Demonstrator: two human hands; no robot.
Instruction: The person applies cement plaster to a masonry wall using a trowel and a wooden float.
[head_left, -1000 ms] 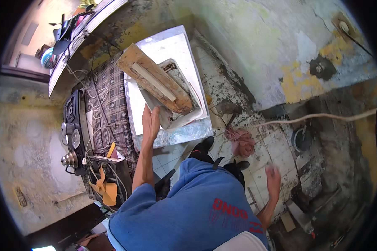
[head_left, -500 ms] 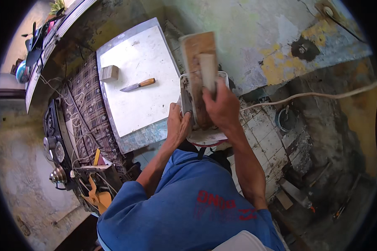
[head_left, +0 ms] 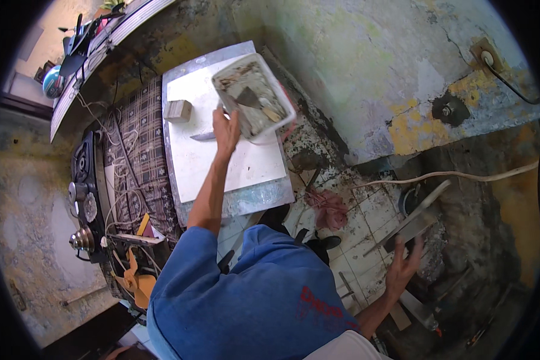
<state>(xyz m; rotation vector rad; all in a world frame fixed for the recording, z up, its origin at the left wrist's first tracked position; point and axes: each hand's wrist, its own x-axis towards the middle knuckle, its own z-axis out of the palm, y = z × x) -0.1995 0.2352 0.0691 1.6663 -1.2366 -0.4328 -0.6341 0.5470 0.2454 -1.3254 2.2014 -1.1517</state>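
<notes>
- L hand was at the near left side of a white tub, thumb and fingers closed on its rim.
- Tub sat over the far right part of a white board, approx. rectangular, its inside smeared w/ grey and brown residue.
- In the tub: a grey flat blade, plus a short tan piece nr the right end.
- R hand was out to the lower right, well apart from L hand, w/ fingers spread and pointing up toward a long flat float; can't tell if they gripped it or had let go.
- Float was seen almost edge-on, slanted, above the dirty floor tiles, nr a dark bucket.
- On the board, L of the tub: a small grey-brown block. A knife blade lay just beside L hand; its handle couldn't be seen.
- Board lay on a table w/ a blue-grey edge; a dark checked cloth was to its L, w/ loose cords on it.
- Far L: black stove, orange fan blade below.
- Pink rag on the floor, R of the table.
- Person wore a blue shirt.
</notes>
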